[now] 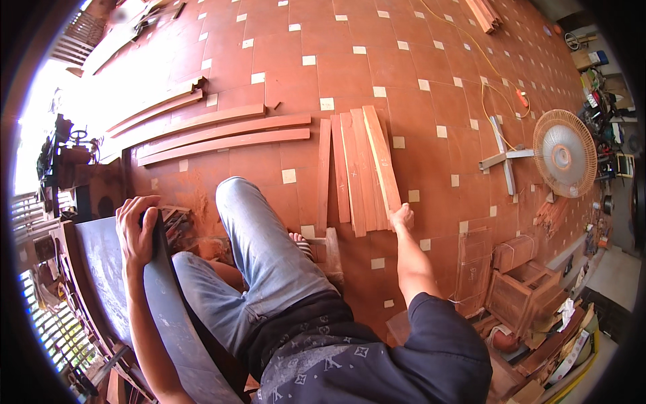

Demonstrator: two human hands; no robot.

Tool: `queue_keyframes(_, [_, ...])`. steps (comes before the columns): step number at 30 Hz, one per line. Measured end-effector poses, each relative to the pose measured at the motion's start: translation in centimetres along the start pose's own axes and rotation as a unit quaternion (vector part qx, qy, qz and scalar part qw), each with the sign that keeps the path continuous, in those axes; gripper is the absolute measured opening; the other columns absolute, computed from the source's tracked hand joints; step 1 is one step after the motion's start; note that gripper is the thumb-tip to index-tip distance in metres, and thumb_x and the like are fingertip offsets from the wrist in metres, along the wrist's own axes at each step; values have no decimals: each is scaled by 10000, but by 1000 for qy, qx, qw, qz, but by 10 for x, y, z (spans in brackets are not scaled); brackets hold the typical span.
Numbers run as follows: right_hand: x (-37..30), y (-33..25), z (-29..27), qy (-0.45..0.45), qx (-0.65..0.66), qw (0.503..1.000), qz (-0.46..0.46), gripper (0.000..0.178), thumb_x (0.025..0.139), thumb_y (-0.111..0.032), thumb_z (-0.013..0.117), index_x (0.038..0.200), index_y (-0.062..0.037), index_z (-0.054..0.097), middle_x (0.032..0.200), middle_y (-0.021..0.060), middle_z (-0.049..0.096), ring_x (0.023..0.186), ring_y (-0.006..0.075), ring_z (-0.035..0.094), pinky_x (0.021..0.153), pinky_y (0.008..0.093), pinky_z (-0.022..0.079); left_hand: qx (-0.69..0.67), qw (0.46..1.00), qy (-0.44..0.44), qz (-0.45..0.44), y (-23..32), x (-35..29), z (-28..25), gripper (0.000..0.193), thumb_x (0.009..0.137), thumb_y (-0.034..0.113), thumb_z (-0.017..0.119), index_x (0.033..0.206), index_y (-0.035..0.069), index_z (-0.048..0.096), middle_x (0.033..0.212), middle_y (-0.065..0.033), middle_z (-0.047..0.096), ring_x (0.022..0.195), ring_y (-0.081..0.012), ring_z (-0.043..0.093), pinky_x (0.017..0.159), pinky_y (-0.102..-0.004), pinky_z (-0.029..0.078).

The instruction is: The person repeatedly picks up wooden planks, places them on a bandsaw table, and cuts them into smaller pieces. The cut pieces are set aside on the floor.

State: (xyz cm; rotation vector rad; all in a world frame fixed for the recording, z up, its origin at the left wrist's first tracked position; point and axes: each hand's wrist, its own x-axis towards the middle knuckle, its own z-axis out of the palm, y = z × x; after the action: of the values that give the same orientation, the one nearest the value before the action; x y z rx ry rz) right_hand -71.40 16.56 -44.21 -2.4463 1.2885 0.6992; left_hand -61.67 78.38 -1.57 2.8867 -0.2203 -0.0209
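Note:
My right hand (402,217) is closed around the near end of a pale wooden board (381,158), the rightmost one of a group lying on the floor. Beside it lie several more reddish wooden boards (354,178), side by side and pointing away from me; a few bear chalk-like marks. On the left, my left hand (138,229) rests over the edge of a dark flat-topped surface (101,269), its fingers curled at the corner. The fingertips are partly hidden there, and I see no separate thing in that hand.
Long wooden strips (229,145) lie on the tiled floor at the far left. A standing fan (564,153) is on the right, with an orange cord (494,67) running beyond it. Wooden frames (521,289) and tools sit at the lower right. Dark machinery (94,175) stands at the left.

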Motion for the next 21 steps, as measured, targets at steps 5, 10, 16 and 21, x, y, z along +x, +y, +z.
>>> queue_keyframes(5, [12, 23, 26, 83, 72, 994, 28, 406, 860, -294, 820, 1185, -60, 751, 1234, 205, 778, 1188, 405, 733, 1033, 521, 587, 25, 998, -44, -33, -9, -2, -2, 529, 1059, 516, 549, 987, 27, 740, 955, -145, 710, 944, -328, 633, 940, -421, 411])
queue_keyframes(10, [12, 29, 38, 29, 20, 999, 2, 296, 846, -316, 781, 857, -20, 784, 990, 230, 805, 1013, 421, 778, 898, 521, 618, 5, 998, -35, -45, 2, 18, -4, 513, 1022, 435, 601, 786, -11, 691, 784, -222, 652, 769, -439, 654, 736, -492, 484])
queue_keyframes(16, [7, -47, 49, 11, 28, 999, -34, 263, 843, -275, 720, 713, -47, 726, 897, 219, 790, 904, 440, 766, 832, 539, 606, -23, 999, 42, -8, -8, 10, 0, 510, 968, 424, 648, 669, 16, 584, 681, -203, 569, 675, -436, 577, 703, -499, 430])
queue_keyframes(21, [42, -124, 51, 31, 67, 983, -168, 227, 807, -224, 701, 663, -49, 686, 797, 188, 765, 751, 424, 728, 687, 532, 558, -37, 999, -16, -21, -3, 15, -6, 471, 864, 402, 735, 590, 54, 574, 591, -135, 557, 585, -380, 574, 638, -464, 416])
